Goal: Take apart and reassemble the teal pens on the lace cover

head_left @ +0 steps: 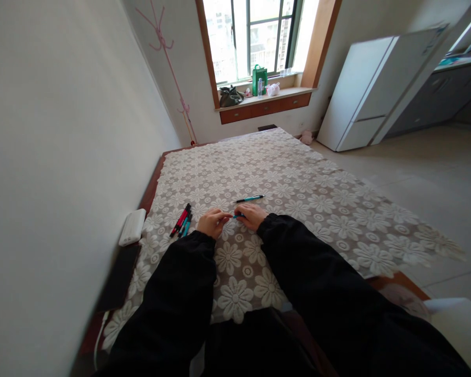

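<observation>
A small teal pen part (pixel 238 215) is being pinched between the fingertips of the left hand (pixel 213 222) and right hand (pixel 251 215), just above the floral tablecloth (pixel 298 178). A teal pen (pixel 250 199) is lying just beyond; a pen cluster (pixel 182 220) is lying left, near a white box (pixel 132 226).

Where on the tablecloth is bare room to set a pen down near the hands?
Free: the wide stretch of tablecloth right of the right hand, and the far half beyond the lone teal pen. Crowded: left of the left hand, where the bundle of pens and white box lie by the wall.
</observation>
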### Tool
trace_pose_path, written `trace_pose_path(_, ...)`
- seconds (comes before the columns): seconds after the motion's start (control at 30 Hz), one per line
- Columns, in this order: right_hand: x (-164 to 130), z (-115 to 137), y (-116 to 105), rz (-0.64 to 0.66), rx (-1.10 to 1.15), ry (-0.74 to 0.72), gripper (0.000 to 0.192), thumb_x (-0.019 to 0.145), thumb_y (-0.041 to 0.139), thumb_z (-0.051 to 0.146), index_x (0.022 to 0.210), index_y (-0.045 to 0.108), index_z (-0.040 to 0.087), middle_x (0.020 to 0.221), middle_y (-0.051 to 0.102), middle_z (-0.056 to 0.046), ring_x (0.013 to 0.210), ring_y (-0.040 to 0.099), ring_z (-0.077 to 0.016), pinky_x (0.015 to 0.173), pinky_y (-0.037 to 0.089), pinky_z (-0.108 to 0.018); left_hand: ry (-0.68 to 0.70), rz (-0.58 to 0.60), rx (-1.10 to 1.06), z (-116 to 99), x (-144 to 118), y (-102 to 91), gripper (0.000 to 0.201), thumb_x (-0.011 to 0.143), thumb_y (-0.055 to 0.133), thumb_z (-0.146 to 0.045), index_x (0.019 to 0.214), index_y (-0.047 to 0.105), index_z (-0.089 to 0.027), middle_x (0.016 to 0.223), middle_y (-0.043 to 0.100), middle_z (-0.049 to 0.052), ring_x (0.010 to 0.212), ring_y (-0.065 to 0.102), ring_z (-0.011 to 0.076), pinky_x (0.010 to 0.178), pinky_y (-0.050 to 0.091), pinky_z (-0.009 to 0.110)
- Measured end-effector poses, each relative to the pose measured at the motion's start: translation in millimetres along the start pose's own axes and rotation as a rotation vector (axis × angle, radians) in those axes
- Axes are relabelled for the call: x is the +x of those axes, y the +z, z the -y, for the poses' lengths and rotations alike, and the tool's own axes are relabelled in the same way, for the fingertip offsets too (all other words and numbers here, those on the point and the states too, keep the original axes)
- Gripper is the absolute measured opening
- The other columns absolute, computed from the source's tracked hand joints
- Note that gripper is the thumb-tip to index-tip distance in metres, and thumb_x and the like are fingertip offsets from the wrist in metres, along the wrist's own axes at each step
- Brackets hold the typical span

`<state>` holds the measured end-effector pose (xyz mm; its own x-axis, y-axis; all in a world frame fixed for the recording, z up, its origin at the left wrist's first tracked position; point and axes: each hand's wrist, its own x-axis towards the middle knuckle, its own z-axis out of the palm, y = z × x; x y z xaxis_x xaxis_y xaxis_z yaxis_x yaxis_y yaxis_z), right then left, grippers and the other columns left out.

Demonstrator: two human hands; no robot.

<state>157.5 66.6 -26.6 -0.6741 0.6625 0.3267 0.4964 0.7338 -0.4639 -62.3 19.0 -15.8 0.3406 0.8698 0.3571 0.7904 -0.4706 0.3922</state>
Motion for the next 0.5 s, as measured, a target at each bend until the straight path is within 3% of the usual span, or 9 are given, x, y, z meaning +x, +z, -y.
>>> trace_pose_path(0.5,-0.8,4.8,-1.7,0.019,0.030,-0.014,0.011,0.089,0.061,0.020,0.100,0.064,0.017,0.099,0.069,-0.008,0.093,0.062,-0.0197,0.082,0.043,-0.030,-0.028,0.003,-0.100,4.1,1.4,8.4,0.020,0.085,0.070,-0.035,0.104,0.068,-0.028,0.085,0.074,-0.002,0.077,0.066,0.0158,0.079,0.050,0.031)
